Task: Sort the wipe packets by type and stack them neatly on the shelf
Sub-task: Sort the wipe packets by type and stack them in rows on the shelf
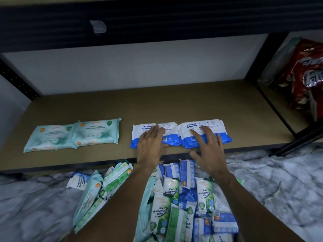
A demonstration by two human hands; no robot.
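Flatly, left hand (151, 144), right hand (209, 147), on antabax packets (172, 127)

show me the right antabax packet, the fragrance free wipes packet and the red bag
right antabax packet (216, 125): head view, white upper part
fragrance free wipes packet (97, 134): head view, front centre
red bag (307, 79): head view, crinkled front

White-and-blue packets (222, 128) are seen under the left hand (150, 145) and right hand (209, 147); pale green packets (95, 135) are seen further left.

Two pale-green plastic wipe packets (95, 135) at nine o'clock — two white-and-blue plastic wipe packets (170, 127) beside. One red foil bag (307, 75), two o'clock.
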